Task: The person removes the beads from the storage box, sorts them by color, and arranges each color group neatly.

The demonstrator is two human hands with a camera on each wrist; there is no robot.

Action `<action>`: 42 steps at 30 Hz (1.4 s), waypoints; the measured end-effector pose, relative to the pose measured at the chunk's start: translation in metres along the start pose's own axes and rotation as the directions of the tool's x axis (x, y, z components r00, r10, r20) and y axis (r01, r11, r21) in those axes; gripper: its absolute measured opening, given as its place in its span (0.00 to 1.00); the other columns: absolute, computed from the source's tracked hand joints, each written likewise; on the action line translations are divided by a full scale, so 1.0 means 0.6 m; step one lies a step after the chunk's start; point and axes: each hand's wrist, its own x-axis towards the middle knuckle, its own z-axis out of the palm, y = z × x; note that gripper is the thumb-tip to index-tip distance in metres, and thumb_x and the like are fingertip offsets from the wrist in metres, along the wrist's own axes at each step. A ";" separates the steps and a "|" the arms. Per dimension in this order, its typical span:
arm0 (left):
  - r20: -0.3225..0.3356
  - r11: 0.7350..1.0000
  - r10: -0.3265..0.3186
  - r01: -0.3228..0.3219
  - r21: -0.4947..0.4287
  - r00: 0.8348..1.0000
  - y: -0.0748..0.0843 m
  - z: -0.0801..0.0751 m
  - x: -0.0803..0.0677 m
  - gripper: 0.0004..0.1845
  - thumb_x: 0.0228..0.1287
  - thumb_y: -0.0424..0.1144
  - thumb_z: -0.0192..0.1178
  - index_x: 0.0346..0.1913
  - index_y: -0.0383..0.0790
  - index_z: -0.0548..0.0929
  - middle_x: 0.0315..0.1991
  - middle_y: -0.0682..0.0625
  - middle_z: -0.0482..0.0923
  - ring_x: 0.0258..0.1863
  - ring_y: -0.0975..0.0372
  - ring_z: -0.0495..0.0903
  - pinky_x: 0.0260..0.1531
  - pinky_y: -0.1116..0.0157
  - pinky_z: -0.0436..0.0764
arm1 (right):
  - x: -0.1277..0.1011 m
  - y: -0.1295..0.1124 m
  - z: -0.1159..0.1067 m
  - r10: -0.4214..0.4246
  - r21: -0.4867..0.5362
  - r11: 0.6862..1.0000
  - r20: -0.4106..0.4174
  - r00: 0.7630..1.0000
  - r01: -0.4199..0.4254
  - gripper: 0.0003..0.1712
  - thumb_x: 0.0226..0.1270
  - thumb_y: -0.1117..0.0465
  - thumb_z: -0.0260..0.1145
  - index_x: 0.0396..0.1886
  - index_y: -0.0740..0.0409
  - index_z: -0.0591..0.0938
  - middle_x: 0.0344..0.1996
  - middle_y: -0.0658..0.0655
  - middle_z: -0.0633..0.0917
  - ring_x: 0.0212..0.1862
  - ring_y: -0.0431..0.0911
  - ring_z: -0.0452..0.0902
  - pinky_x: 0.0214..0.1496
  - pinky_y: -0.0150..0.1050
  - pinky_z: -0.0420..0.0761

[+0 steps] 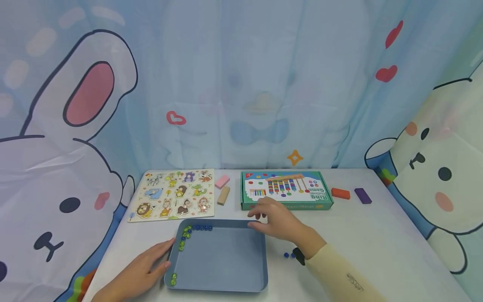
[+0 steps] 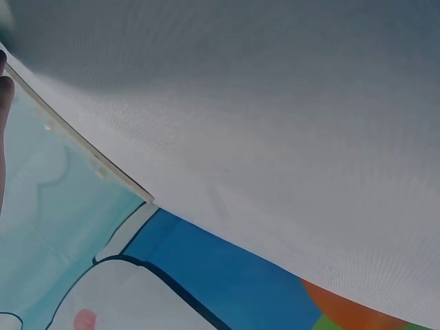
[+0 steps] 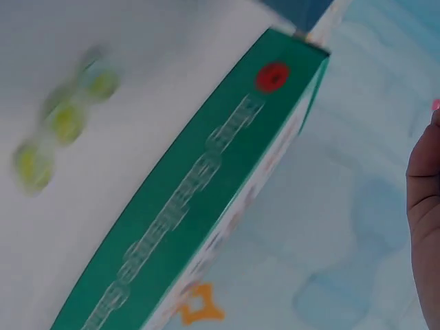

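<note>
- One table (image 1: 377, 243), white, with cartoon curtains behind and beside it.
- One blue tray (image 1: 222, 260) at the near middle of the table. The left hand (image 1: 139, 272) lies flat against its left rim, fingers straight and close together; the right hand (image 1: 277, 220) rests at its far right corner, fingers loosely spread and slightly bent, with no sure pinch to be seen.
- One animal puzzle board (image 1: 173, 194) far left; one green game box (image 1: 286, 191) just beyond the right hand.
- Four blocks: pink (image 1: 222, 181) and tan (image 1: 223, 195) between board and box, orange (image 1: 341, 193) and purple (image 1: 363, 195) right of the box.
- Beads in the tray: a row of blue ones (image 1: 202, 227) along the far rim, green ones (image 1: 184, 238) down the left side, a green pair (image 1: 173, 279) at the near left corner. Exact counts are too small to tell. Two blue beads (image 1: 289, 254) lie on the table by the right wrist.
- The right wrist view alone shows the box's green side (image 3: 206, 185) with a red dot and three blurred yellow-green beads (image 3: 62, 120); the left wrist view shows only table edge (image 2: 82, 148) and curtain.
</note>
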 end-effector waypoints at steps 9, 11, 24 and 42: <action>0.004 0.999 0.032 -0.032 -0.002 0.999 -0.001 -0.005 -0.001 0.37 0.79 0.64 0.49 0.83 0.52 0.62 0.78 0.46 0.69 0.76 0.45 0.71 0.71 0.38 0.73 | 0.088 -0.084 0.067 -0.160 -0.014 0.987 0.137 0.978 0.163 0.13 0.67 0.48 0.77 0.46 0.47 0.93 0.35 0.43 0.84 0.41 0.38 0.78 0.42 0.25 0.79; 0.012 1.000 0.024 -0.023 -0.011 1.000 -0.001 -0.004 0.001 0.37 0.79 0.65 0.49 0.83 0.52 0.62 0.78 0.46 0.69 0.76 0.45 0.70 0.72 0.38 0.73 | 0.101 -0.100 0.085 -0.197 -0.009 0.979 0.171 0.965 0.202 0.13 0.67 0.48 0.76 0.47 0.47 0.92 0.35 0.43 0.84 0.41 0.36 0.76 0.42 0.23 0.77; -0.002 1.000 0.010 -0.011 -0.020 1.000 -0.008 0.001 0.002 0.37 0.77 0.67 0.49 0.82 0.56 0.63 0.77 0.49 0.70 0.76 0.48 0.71 0.72 0.39 0.73 | 0.139 -0.170 0.200 -0.375 0.009 0.916 0.373 0.849 0.401 0.14 0.68 0.45 0.75 0.48 0.43 0.92 0.35 0.38 0.83 0.37 0.27 0.70 0.39 0.15 0.70; -0.050 0.997 0.074 -0.074 -0.003 0.996 -0.012 0.007 0.004 0.36 0.79 0.65 0.48 0.82 0.52 0.64 0.77 0.47 0.71 0.75 0.47 0.72 0.71 0.40 0.74 | 0.152 -0.196 0.266 -0.380 -0.050 0.885 0.498 0.779 0.463 0.11 0.64 0.45 0.78 0.45 0.39 0.92 0.34 0.35 0.84 0.37 0.25 0.73 0.40 0.16 0.72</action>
